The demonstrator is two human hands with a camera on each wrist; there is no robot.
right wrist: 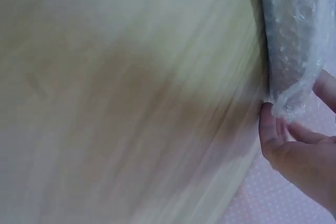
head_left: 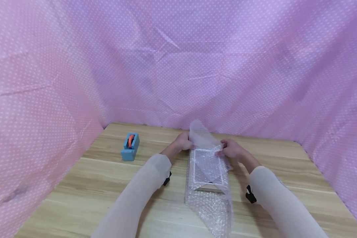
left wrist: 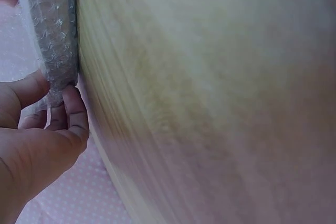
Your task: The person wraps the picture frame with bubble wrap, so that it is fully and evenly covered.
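Note:
A sheet of bubble wrap (head_left: 209, 206) lies around a flat rectangular frame (head_left: 209, 188) with a thin white border and a pale wooden near edge. One loose end of the wrap stands up at the far side, while the other spreads toward me on the table. At the far left corner my left hand (head_left: 183, 142) pinches the wrap, thumb above and fingers below in the left wrist view. My right hand (head_left: 231, 149) grips the far right corner; the right wrist view shows its fingers at the folded plastic edge (right wrist: 291, 100).
A blue tape dispenser (head_left: 130, 147) with an orange roll stands on the left of the wooden table (head_left: 92, 195). Pink dotted cloth (head_left: 178, 66) hangs behind the table and along both sides.

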